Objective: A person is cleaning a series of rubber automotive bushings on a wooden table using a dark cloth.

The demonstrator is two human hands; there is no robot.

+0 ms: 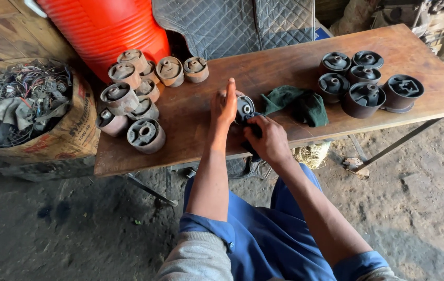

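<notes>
The left hand (224, 105) is gripping a round rubber bushing (244, 108) standing on edge at the wooden bench's (191, 112) middle, while the right hand (269, 139) is pressing a dark cloth (253, 131) against it, beside a green rag (296, 104).

green cloth (295, 104), orange ribbed barrel (107, 31), seemingly rust-brown bushings (128, 99)

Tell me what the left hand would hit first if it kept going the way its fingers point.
The left hand points up across the wooden table. That line looks bare to the far edge, then meets the quilted grey cover. Depth is uncertain.
</notes>
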